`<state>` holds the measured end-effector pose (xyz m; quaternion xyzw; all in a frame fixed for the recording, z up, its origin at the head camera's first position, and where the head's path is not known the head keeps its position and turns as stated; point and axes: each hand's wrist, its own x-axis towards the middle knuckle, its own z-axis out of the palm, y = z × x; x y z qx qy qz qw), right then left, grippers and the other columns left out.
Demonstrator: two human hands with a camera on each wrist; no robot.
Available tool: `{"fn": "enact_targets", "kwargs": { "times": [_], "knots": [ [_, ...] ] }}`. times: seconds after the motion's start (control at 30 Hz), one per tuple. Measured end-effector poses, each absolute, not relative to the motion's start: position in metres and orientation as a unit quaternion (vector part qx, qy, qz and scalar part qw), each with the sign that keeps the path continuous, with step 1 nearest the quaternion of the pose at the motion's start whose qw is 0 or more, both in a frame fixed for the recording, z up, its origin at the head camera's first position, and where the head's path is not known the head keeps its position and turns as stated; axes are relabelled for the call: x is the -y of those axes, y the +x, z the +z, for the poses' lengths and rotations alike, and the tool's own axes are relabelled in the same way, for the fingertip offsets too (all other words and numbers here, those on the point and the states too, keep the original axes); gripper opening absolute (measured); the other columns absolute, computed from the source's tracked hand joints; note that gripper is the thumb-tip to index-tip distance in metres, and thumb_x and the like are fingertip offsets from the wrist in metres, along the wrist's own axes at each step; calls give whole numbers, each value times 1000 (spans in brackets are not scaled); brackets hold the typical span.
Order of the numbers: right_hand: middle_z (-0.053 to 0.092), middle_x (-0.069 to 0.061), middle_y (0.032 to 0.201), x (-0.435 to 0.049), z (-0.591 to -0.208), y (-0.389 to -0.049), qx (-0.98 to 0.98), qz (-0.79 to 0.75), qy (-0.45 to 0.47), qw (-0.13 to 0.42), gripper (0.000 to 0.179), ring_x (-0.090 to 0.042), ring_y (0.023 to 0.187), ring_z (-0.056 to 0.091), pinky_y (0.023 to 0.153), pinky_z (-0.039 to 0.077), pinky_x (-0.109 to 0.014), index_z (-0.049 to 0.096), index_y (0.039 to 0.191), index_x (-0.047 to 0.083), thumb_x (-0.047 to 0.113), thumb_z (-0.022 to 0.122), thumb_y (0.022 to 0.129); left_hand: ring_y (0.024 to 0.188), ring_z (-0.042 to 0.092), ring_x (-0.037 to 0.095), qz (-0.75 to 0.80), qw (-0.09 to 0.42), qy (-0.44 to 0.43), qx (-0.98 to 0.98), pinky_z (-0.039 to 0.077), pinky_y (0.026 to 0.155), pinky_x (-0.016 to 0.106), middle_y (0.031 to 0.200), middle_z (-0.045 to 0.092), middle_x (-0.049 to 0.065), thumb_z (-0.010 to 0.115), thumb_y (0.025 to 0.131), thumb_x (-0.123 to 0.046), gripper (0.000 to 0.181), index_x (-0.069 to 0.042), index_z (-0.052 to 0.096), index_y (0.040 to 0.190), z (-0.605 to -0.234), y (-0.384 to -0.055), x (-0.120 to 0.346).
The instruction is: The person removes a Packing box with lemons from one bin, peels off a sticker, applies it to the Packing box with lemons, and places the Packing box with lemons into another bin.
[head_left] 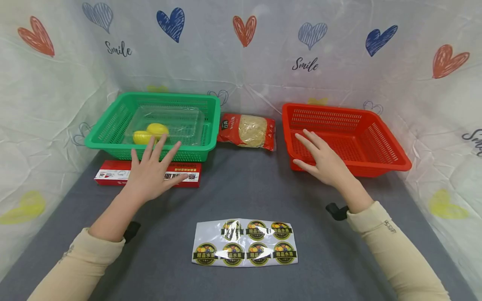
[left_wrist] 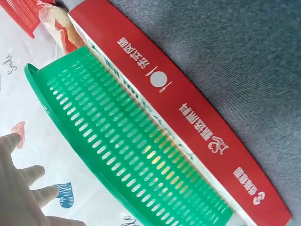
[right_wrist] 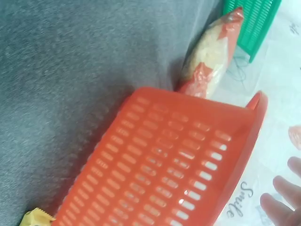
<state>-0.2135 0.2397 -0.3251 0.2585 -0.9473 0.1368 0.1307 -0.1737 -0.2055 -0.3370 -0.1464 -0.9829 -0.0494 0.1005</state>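
Observation:
My left hand [head_left: 148, 173], fingers spread and holding nothing, hovers over the front of a green basket [head_left: 171, 152] and a flat red box [head_left: 113, 172]. In that basket, two yellow fruits [head_left: 157, 129] show beside a clear plastic container [head_left: 177, 115]. My right hand [head_left: 324, 163] is also spread, with nothing in it, above the near left side of a red basket [head_left: 376, 169]. Between the arms lies a sheet of round stickers [head_left: 244, 242], with a bare spot at its upper left. Each wrist view catches only some fingertips at its edge.
A red and clear packet [head_left: 248, 131] of pale dry food lies between the two baskets. A yellow wrapper [right_wrist: 36, 217] with a serrated edge shows beside the red basket in the right wrist view. White cloth printed with hearts encloses the grey table [head_left: 241, 192] at the back and sides.

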Motion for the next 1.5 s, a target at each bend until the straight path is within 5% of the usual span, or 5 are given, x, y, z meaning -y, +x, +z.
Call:
{"fn": "enact_targets", "kwargs": {
  "times": [0.67,0.93,1.27,1.5],
  "knots": [
    [33,-15,142,-203,-324,-224,929,174,298,136,66,-35,126,34,99,32,-52,36,140,13,32,66,84,121,32,46,-102,156,-101,977,32,88,64,142,24,23,58,86,-45,80,-16,16,147,-345,-170,205],
    [40,-16,137,-187,-323,-227,925,183,306,134,65,-34,123,39,99,33,-51,38,139,12,32,66,84,111,41,45,-113,161,-87,977,44,71,57,133,33,27,59,86,-42,78,-13,19,146,-349,-170,205],
    [43,-14,135,-168,-323,-234,917,202,318,134,64,-30,122,40,100,33,-47,39,139,12,34,65,85,98,47,42,-142,191,-70,969,48,64,53,121,39,28,62,84,-37,68,3,36,132,-357,-170,205],
    [44,-11,134,-153,-323,-236,906,226,331,134,61,-27,123,40,101,33,-45,39,139,14,36,62,86,92,49,38,-184,159,-28,970,48,62,50,119,40,26,58,87,-35,61,5,38,128,-360,-172,205]
  ]
}}
